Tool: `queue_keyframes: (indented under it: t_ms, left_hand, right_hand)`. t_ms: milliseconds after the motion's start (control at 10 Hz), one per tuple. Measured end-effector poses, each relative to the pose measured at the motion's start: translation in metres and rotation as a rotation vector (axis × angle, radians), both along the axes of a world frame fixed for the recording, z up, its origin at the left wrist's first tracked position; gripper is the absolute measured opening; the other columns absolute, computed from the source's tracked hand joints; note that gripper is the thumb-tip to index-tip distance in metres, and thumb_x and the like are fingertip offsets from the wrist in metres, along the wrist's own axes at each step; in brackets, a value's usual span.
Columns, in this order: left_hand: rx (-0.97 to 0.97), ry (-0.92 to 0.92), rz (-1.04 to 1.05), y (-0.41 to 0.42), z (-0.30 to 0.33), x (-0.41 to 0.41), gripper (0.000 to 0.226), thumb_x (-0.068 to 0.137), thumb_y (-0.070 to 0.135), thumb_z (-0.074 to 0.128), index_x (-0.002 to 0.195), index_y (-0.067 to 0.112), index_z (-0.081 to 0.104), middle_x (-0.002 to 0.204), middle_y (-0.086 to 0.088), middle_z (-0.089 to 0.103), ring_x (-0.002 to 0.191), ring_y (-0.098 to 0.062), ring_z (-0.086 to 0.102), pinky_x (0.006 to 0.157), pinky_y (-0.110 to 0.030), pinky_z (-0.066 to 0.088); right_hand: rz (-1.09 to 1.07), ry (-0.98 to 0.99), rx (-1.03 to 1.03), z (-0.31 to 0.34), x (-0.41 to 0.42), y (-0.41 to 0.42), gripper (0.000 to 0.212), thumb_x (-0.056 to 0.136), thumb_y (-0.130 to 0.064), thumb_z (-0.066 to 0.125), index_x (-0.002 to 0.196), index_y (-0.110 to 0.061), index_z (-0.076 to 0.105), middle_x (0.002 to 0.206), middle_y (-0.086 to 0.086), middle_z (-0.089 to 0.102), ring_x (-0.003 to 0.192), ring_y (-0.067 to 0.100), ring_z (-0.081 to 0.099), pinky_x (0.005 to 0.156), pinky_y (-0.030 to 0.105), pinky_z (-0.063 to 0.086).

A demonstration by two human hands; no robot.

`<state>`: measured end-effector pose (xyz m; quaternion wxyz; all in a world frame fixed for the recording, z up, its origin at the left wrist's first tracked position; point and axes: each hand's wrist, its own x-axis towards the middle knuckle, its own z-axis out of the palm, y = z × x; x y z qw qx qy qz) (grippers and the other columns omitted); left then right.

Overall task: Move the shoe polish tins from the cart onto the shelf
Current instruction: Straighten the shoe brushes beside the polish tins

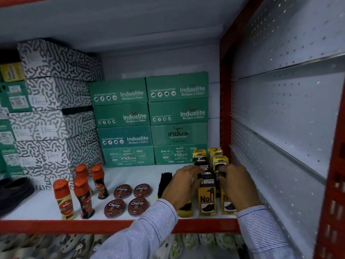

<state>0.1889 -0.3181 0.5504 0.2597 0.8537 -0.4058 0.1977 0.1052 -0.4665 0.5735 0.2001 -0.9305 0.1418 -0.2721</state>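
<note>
Shoe polish tins (127,200), four of them, lie flat on the white shelf (37,204) in the lower middle of the frame, set two by two and close together. Each is a low round tin with a dark red lid marked "Cherry". They look small, rigid and light, with smooth metal lids that could slip; the surest hold is likely a pinch across the rim from opposite sides, or fingers curled under the edge.

Neither hand is on a tin. Just right of them, both hands work at a cluster of tall yellow and black cartons (207,195) marked "Venus" and "No 1", standing upright at the lower right of the shelf. The left hand (180,184) has its fingers partly curled against the left side of the front carton's top. The right hand (236,184) has its fingers bent onto the carton tops from the right. Whether either is gripping or only nudging a carton, I cannot tell.

A black-bristled brush (165,182) lies between the tins and the cartons, partly behind the left hand. Left of the tins stand four orange-capped bottles (82,189). Green shoe boxes (149,118) are stacked along the back of the shelf. No cart is in view.
</note>
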Motion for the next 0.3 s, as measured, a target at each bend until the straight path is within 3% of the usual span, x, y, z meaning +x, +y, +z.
queue_keyframes:
  t_ms: [200,300]
  left_hand:
    - [0.003,0.009,0.001,0.0006,0.0004,-0.0022,0.033,0.097,0.024,0.058,0.13,0.021,0.06,0.135,0.002,0.063,0.125,-0.014,0.056,0.109,-0.031,0.046]
    - [-0.017,0.0,0.01,0.0078,0.0051,-0.0062,0.038,0.098,0.03,0.055,0.135,0.024,0.056,0.143,0.003,0.057,0.133,-0.015,0.05,0.114,-0.035,0.042]
  right_hand:
    - [0.002,-0.019,0.02,-0.0066,0.0046,-0.0007,0.017,0.091,-0.011,0.06,0.088,-0.02,0.074,0.087,0.003,0.075,0.075,0.019,0.069,0.063,0.025,0.051]
    - [0.003,-0.064,0.024,-0.0026,0.0032,0.0026,0.014,0.09,-0.011,0.062,0.09,-0.019,0.073,0.092,0.005,0.074,0.078,0.02,0.069,0.067,0.03,0.057]
